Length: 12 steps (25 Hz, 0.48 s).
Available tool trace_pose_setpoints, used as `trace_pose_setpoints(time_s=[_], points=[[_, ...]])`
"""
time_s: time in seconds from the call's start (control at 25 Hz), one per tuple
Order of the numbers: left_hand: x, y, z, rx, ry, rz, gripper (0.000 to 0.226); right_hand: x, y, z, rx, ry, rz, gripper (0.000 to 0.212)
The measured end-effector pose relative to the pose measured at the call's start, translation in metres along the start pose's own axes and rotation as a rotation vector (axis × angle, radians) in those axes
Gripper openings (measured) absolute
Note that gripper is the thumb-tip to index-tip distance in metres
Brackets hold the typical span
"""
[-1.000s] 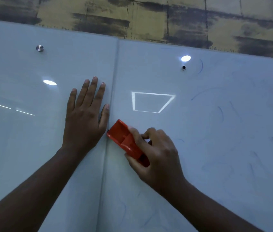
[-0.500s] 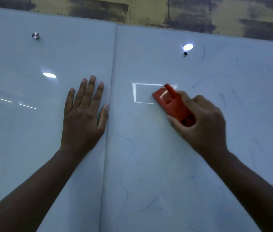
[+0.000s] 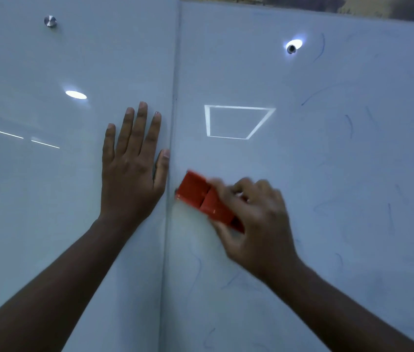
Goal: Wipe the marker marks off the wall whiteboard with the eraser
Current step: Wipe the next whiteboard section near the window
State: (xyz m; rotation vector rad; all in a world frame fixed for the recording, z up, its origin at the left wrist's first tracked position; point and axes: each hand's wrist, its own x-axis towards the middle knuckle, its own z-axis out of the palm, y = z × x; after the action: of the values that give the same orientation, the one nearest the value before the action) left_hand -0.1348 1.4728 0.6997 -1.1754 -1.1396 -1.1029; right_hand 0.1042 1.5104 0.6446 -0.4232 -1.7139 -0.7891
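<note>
The glass whiteboard (image 3: pixel 327 174), 2 panels meeting at a seam (image 3: pixel 171 148), carries faint blue marker strokes (image 3: pixel 349 125) on the right panel. The left hand (image 3: pixel 132 168) presses flat, fingers spread. The right hand (image 3: pixel 254 224) grips the orange eraser (image 3: pixel 201 196) just beside the seam. Its corner could catch there, and far strokes risk being missed.

A: What form does the eraser (image 3: pixel 204 200) take?
B: An orange-red block, tilted, its upper-left end just beside the seam between panels, blurred, pressed flat on the whiteboard (image 3: pixel 353 174).
A: And the whiteboard?
B: Pale, glossy, wall-mounted; faint blue marker marks (image 3: pixel 350 125) scattered across its right side and below the eraser.
</note>
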Motion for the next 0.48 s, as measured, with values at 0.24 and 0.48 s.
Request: trace_pose_setpoints(time_s=[0.24,0.48], points=[[-0.018,-0.001,-0.002,0.006,-0.024,0.013,0.062,-0.011,0.007,-0.014,-0.097,-0.105,-0.099,0.063],[-0.045,-0.007,-0.005,0.014,-0.02,0.049,0.061,0.003,0.066,-0.046,-0.144,0.075,0.305,0.067]])
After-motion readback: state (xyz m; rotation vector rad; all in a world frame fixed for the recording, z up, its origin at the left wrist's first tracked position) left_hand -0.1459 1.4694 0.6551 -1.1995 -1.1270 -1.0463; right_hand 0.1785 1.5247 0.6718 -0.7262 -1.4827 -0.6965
